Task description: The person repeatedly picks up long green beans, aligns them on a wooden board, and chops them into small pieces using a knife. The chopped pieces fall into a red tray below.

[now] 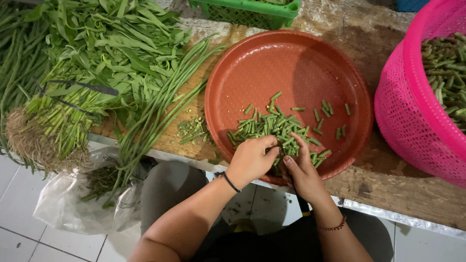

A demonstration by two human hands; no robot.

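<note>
A round red-brown tray (291, 63) lies on a worn wooden table (388, 179). In its near half is a heap of short cut green bean pieces (272, 126). My left hand (251, 159) is closed on a few of these green pieces at the tray's near rim. My right hand (305, 175) sits right beside it, thumb up, touching the same pieces. It grips a dark-handled tool (303, 206) whose handle sticks out below the palm. The blade end is hidden between the hands.
Uncut long beans (160, 106) lie left of the tray beside leafy greens (111, 39) and a rooted bundle (48, 126). Some cut scraps (194, 130) lie on the table. A pink basket (412, 116) of cut beans stands right, a green crate (247, 12) behind, a plastic bag (82, 194) below.
</note>
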